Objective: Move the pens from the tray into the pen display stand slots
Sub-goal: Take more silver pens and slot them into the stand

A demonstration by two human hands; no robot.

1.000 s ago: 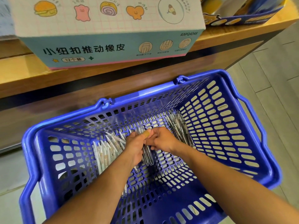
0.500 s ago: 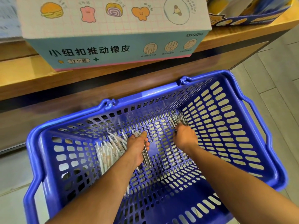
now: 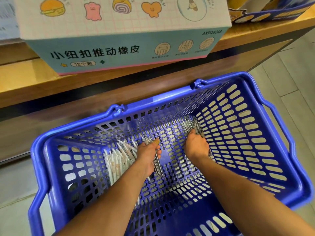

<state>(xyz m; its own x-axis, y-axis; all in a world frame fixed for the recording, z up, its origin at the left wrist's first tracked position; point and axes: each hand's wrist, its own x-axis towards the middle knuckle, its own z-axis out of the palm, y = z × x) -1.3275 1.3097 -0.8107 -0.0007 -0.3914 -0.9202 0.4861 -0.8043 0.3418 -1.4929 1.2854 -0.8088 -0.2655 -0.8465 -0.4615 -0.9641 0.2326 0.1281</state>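
A blue plastic basket [image 3: 255, 133] holds several clear pens in wrappers. My left hand [image 3: 148, 155] grips a bundle of pens [image 3: 157, 163] near the basket's middle. A loose pile of pens [image 3: 117, 160] lies left of that hand. My right hand [image 3: 196, 145] is down at the right inner wall, fingers curled round another bunch of pens [image 3: 190, 124] that sticks out beyond it. No pen display stand is in view.
The basket stands on a grey tiled floor [image 3: 293, 68] against a wooden shelf [image 3: 34, 82]. A pastel eraser box [image 3: 119, 48] sits on the shelf above, and a blue display carton [image 3: 272, 9] stands at the top right.
My right hand has left my left hand and moved right to the pens at the basket's right wall, closing on them. My left hand keeps its bundle.
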